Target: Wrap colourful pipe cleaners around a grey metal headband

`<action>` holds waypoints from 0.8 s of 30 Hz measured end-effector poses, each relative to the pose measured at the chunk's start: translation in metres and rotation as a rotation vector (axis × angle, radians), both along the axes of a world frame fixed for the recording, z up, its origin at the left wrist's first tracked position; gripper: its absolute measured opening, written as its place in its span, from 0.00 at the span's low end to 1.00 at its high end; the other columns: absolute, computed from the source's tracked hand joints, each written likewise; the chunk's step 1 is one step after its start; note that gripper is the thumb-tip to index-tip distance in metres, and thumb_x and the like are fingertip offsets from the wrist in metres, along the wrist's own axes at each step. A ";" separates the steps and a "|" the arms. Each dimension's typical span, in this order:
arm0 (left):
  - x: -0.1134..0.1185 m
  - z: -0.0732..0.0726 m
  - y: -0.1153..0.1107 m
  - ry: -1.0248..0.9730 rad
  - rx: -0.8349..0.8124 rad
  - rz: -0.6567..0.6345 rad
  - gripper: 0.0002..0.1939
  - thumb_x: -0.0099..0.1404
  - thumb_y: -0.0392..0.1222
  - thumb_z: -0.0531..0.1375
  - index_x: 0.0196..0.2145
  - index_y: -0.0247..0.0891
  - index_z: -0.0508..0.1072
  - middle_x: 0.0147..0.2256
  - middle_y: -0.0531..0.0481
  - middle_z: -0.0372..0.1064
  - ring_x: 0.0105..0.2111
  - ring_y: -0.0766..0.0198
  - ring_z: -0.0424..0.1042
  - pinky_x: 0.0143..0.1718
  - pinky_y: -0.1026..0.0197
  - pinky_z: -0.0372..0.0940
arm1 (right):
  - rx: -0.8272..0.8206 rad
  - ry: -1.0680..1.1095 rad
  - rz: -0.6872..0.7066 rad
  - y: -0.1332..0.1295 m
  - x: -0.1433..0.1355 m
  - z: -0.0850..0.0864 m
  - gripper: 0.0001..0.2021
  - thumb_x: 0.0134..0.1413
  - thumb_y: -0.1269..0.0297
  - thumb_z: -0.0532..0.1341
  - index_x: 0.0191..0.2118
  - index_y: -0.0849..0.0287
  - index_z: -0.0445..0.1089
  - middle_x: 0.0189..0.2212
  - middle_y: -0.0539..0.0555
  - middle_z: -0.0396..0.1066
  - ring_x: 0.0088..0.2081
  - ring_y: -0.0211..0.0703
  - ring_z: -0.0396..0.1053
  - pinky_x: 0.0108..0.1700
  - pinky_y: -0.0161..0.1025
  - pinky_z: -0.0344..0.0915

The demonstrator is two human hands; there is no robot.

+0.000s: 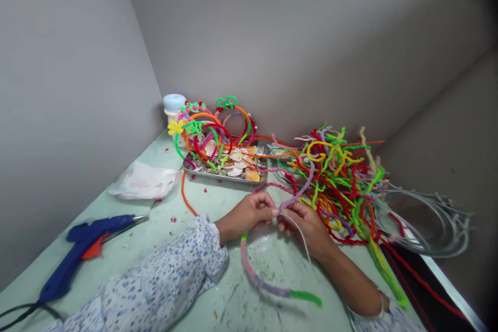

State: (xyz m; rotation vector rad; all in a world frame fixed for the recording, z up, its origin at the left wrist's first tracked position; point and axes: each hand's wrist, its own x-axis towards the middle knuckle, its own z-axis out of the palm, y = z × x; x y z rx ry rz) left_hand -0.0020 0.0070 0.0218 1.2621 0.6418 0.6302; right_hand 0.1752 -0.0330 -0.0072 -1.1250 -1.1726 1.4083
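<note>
My left hand [254, 212] is closed in a pinch, its fingertips meeting those of my right hand [305, 225]. Between them they grip a thin grey wire and one end of a purple pipe cleaner [305, 189], which sticks up and to the right. Bare grey wire [299, 231] curves down past my right fingers. Below my left hand hangs a curved band [252, 272] covered in green, pink and purple fuzzy pipe cleaner, with a loose green tip. My fingers hide where band and wire meet.
A tangled heap of coloured pipe cleaners [338, 181] lies right, beside coiled grey wire [431, 223]. Behind stands a metal tray [249, 181] of shells, with finished pipe-cleaner headbands [210, 114] on it. A blue glue gun [73, 254] and a white plastic bag [143, 181] lie left.
</note>
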 end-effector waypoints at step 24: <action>0.000 -0.007 0.002 0.175 0.210 0.150 0.09 0.56 0.43 0.59 0.31 0.34 0.68 0.22 0.57 0.59 0.21 0.73 0.54 0.24 0.68 0.51 | -0.018 -0.182 -0.134 0.002 -0.003 0.001 0.12 0.51 0.56 0.61 0.29 0.62 0.68 0.16 0.48 0.68 0.16 0.31 0.60 0.20 0.30 0.56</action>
